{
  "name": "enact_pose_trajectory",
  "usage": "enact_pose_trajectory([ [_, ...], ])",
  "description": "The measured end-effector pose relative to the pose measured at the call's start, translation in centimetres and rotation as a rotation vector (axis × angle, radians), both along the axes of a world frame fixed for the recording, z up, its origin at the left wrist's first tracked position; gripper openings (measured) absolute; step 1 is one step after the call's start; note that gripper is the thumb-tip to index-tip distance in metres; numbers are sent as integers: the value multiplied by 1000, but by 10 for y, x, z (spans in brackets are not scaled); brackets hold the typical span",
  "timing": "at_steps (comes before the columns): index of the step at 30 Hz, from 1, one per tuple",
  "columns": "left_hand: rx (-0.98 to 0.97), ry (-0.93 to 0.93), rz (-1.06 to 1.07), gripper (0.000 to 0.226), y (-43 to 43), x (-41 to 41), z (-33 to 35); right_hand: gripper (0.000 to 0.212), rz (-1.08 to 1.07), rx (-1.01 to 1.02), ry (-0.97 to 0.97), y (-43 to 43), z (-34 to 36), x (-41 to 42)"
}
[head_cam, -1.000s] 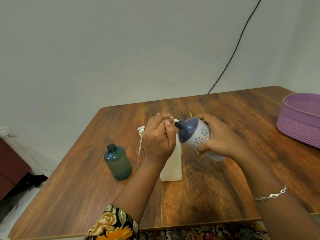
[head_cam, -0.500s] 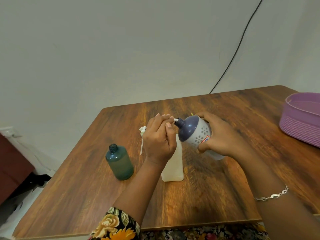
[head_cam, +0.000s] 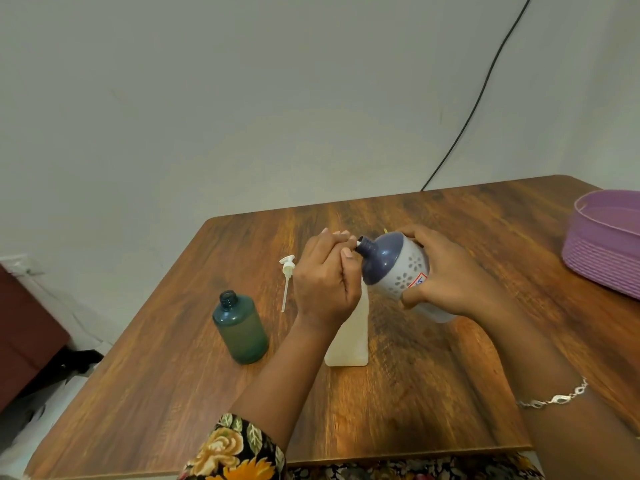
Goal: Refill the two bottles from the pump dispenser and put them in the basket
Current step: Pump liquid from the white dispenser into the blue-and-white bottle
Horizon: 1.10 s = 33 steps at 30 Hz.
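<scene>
A: Where does it look from?
B: From the person's head, forward and down over the wooden table [head_cam: 433, 393]; the wall [head_cam: 242, 98] fills the upper half of the frame.
A: How near?
B: Close. Both forearms enter from the bottom edge; the left hand [head_cam: 325, 282] gripping the pump dispenser [head_cam: 349, 341] and the right hand [head_cam: 453, 278] holding the bottle [head_cam: 388, 265] sit at centre.
A: Edges?
B: Wide-angle: the basket [head_cam: 602, 258] is cut at the right edge.

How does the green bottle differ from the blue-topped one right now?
The green bottle stands upright on the table, untouched; the blue-topped bottle is tilted, held in the right hand. The green bottle is translucent teal throughout; the blue-topped bottle has a white flowered body. Both are uncapped.
</scene>
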<state>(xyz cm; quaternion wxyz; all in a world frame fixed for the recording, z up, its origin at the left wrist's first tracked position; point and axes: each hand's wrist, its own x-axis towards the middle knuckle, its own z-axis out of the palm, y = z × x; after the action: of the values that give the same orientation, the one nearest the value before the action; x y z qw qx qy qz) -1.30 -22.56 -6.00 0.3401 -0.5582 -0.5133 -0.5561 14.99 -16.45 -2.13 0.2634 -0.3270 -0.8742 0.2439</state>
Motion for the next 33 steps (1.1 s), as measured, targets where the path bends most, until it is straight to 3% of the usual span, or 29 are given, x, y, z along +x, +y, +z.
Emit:
enact_pose_trajectory([
  [6,20,-65,9,52,-5,-1,-15,83,14,-19,-16,-1,-8,0],
  [11,2,-38,23,38,-5,-2,7,81,18,-17,-5,-1,-4,0],
  [33,30,-147,-13,37,-7,2,-12,85,-18,-4,-56,-7,-2,-7],
])
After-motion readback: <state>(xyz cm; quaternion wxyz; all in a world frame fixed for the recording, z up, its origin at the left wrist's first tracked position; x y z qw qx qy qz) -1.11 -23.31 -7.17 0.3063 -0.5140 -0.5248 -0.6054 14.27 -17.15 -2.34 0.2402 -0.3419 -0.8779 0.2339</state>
